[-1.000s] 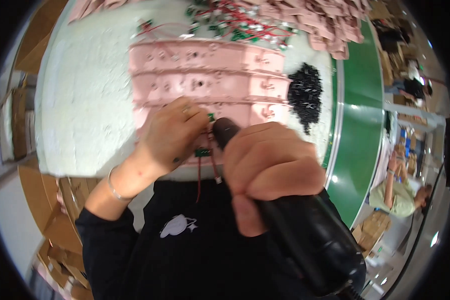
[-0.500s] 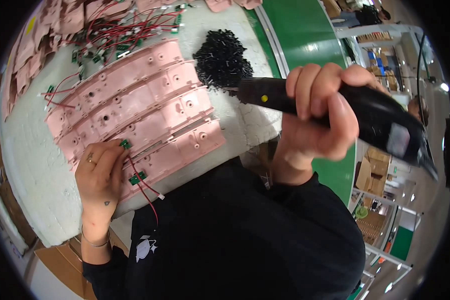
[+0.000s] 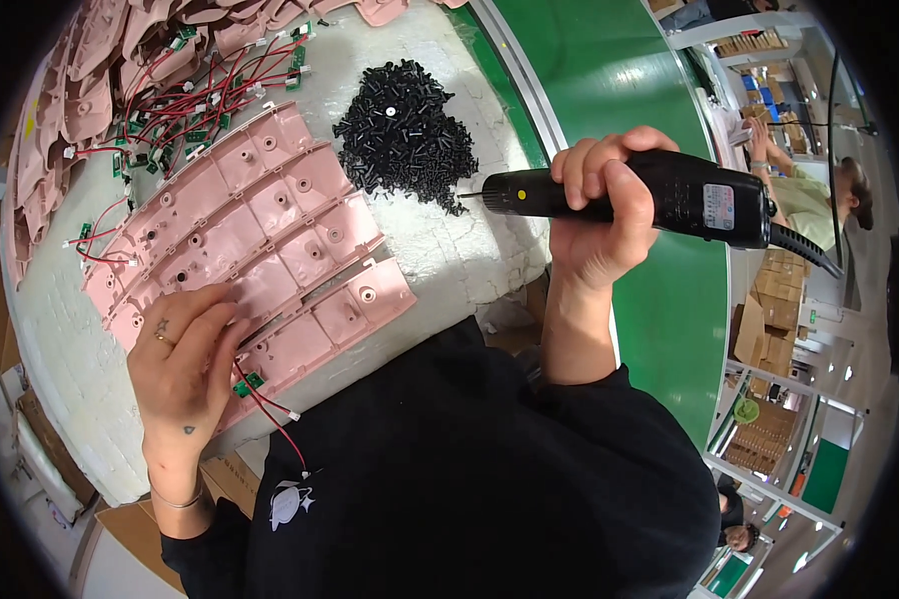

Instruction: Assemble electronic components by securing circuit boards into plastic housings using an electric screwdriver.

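My right hand (image 3: 609, 200) grips a black electric screwdriver (image 3: 697, 190), its thin bit pointing left at the edge of a heap of black screws (image 3: 405, 130). Closed fingers of my left hand (image 3: 188, 344) press down on the nearer pink plastic panels (image 3: 320, 324); they cover the small green circuit board seen there half a second ago. Red and black wires (image 3: 282, 429) run from beside these fingers toward my black shirt. Another green circuit board (image 3: 252, 383) lies on the nearest panel, just right of my left hand.
Green boards with tangled red wires (image 3: 210, 95) lie beyond the panels. More pink parts (image 3: 90, 100) are piled at the far left. A green surface (image 3: 659, 329) runs along the right of the pale worktable (image 3: 469, 265). Other people and shelves are farther right.
The screwdriver has swung more level, and its bit now shows at the screws' edge. My left fingers now hide the board at their tips. The whole view has shifted slightly.
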### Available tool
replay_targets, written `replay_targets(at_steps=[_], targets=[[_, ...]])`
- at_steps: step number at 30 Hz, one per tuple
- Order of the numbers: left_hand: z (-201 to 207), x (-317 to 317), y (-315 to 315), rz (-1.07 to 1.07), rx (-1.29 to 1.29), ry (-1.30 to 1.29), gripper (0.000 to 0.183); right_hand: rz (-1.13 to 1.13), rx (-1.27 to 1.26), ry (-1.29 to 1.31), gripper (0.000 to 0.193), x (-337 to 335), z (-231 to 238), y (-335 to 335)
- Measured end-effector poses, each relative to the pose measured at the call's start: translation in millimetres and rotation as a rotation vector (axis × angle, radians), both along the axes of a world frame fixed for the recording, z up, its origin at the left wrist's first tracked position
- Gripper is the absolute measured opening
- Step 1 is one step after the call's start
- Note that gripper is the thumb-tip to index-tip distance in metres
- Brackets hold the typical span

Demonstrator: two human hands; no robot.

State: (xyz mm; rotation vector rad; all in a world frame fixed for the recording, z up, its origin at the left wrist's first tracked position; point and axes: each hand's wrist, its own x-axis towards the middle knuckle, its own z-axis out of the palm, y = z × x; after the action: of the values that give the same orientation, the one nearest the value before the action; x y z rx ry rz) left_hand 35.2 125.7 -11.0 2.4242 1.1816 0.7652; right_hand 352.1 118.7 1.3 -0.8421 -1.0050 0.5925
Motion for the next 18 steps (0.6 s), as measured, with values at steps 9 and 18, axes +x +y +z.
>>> replay_targets(at_steps=[9,18], targets=[[8,25,15,-0.094,-0.015,-0.005,0.018,0.076,0.057,0.081,0.027,7,8,-5],[-11,127,57,-0.455,0.081,-0.295,0.017,0.387,0.247,0.291,0.032,9,37,-13]])
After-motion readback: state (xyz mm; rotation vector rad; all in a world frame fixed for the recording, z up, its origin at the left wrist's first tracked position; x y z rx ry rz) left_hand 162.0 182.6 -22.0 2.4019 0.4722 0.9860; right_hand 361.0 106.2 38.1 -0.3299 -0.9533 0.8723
